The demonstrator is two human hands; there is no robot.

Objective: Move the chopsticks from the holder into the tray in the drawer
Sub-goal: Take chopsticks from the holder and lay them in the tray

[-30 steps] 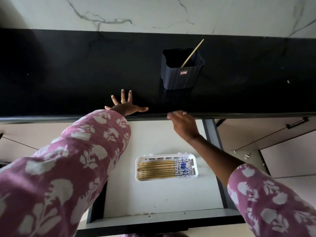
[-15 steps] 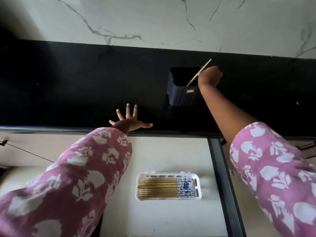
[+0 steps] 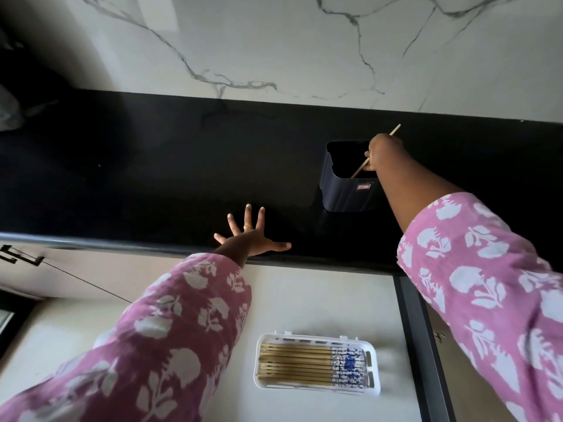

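A dark square holder (image 3: 345,193) stands on the black counter (image 3: 152,178). One thin wooden chopstick (image 3: 359,169) leans out of it to the upper right. My right hand (image 3: 384,153) is over the holder's right rim and pinches that chopstick, whose tip shows beyond my knuckles. My left hand (image 3: 251,237) lies flat on the counter's front edge with its fingers spread. Below, in the open drawer (image 3: 304,300), a white tray (image 3: 374,373) holds several chopsticks (image 3: 304,363) lying side by side, their blue-patterned ends to the right.
A white marble wall (image 3: 274,41) rises behind the counter. The drawer's dark right side rail (image 3: 417,330) runs along under my right sleeve. A cabinet front with a black handle (image 3: 21,257) is at the left.
My right hand rose from the counter's front edge to the holder and closed its fingers on the lone chopstick. The left hand stayed flat on the counter. The view tilted upward.
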